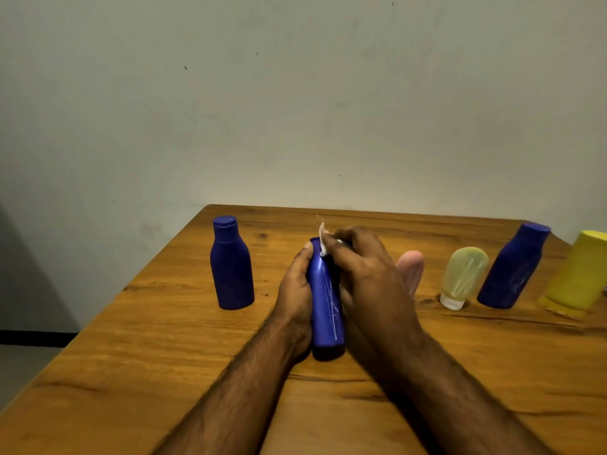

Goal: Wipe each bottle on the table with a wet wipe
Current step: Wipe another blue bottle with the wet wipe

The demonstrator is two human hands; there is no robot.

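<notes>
My left hand [295,290] grips a blue bottle [325,307] from its left side, holding it over the middle of the wooden table [164,356]. My right hand [361,274] presses a white wet wipe [322,238] against the bottle's top; only a corner of the wipe shows above my fingers. A second blue bottle [231,264] stands upright to the left. On the right stand a pink tube [412,269], partly hidden behind my right hand, a pale yellow tube [461,277] on its white cap, a third blue bottle [512,266] and a yellow bottle [578,274] at the frame edge.
The table's far edge meets a plain pale wall [295,110]. Its left edge runs diagonally from the far corner toward me, with floor [19,366] below. Bare wood lies in front of my forearms.
</notes>
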